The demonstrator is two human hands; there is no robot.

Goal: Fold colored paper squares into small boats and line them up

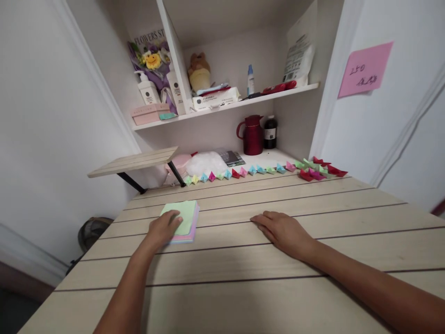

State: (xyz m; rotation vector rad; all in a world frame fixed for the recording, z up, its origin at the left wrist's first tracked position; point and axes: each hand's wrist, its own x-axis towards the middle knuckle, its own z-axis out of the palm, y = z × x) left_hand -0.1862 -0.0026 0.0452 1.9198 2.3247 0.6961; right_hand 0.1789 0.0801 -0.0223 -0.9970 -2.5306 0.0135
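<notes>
My left hand (164, 230) rests on the left side of a stack of square coloured paper (187, 218). Light green is the top sheet, with pink, lilac and blue ones below. The thumb and forefinger lie a little apart on the green sheet; the other fingers are partly hidden. To the right, my right hand (283, 232) lies on the wooden tabletop (225, 264), fingers stretched out toward the left, holding nothing. Along the back edge stands a row of small folded paper boats (235, 173) in several colours, with a cluster of larger ones (316, 174) at its right end.
A small raised wooden shelf (135, 161) on black legs stands at the back left. Behind the table, a white cabinet (222, 109) holds a red jug (252, 135), a dark bottle (270, 132), a plush toy (199, 74) and toiletries. A pink note (365, 69) hangs at right.
</notes>
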